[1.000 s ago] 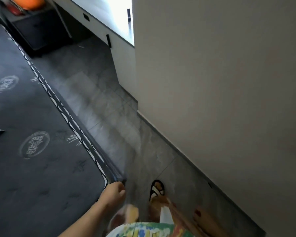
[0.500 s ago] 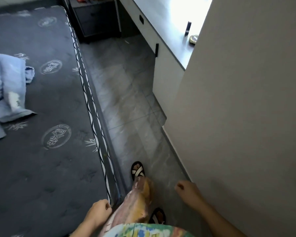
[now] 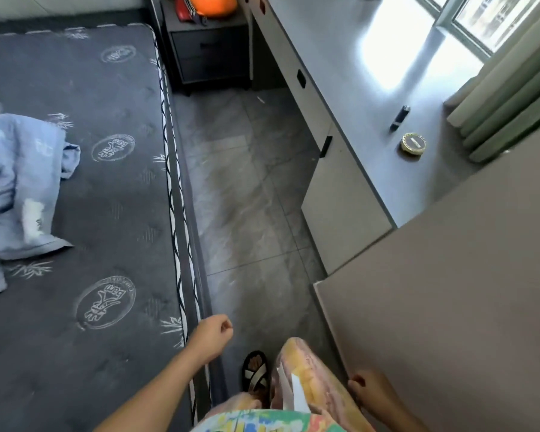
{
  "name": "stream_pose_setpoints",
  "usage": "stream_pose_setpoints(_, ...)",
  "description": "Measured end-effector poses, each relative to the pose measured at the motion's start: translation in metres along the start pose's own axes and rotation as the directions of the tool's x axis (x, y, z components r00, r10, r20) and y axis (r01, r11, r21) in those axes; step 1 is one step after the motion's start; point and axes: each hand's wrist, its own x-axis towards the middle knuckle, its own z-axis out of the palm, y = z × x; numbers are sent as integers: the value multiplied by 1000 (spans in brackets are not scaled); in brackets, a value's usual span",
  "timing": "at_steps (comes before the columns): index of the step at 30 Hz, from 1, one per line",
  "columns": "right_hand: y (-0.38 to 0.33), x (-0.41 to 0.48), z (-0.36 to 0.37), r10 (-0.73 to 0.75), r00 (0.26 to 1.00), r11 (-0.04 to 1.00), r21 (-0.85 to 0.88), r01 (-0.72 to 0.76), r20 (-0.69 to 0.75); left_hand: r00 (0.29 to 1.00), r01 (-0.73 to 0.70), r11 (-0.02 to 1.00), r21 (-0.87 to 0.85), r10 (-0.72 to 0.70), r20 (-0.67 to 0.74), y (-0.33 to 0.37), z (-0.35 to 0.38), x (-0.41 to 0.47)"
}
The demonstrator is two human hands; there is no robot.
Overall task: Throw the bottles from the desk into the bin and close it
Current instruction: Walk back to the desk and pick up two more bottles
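Observation:
The grey desk (image 3: 349,67) runs along the right side under a window. On its near end lie a small dark tube-like object (image 3: 399,117) and a round gold-rimmed tin (image 3: 413,144). No bottle and no bin are in view. My left hand (image 3: 214,333) hangs over the mattress edge with its fingers curled in, holding nothing. My right hand (image 3: 371,389) is low at the bottom right beside the tall beige panel, fingers bent, nothing in it.
A dark mattress (image 3: 75,213) with a crumpled blue blanket (image 3: 16,182) fills the left. A beige wardrobe side (image 3: 449,307) blocks the right. A grey tiled aisle (image 3: 247,198) leads to a dark nightstand (image 3: 209,54) bearing an orange object.
The view has swung up and right as I walk forward along the aisle. The desk top, tin and window have come into sight. Both hands swing at my sides.

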Motion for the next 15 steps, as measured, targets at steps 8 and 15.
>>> stream_pose_setpoints(8,-79,93,-88,-3,999,1000,-22,4,40,1000,19,1000,16,-19,-24,61,-73,104)
stream_pose_setpoints(15,-195,183,-190,-158,986,986,-47,161,46,992,124,992,15,-124,-29,74,-134,163)
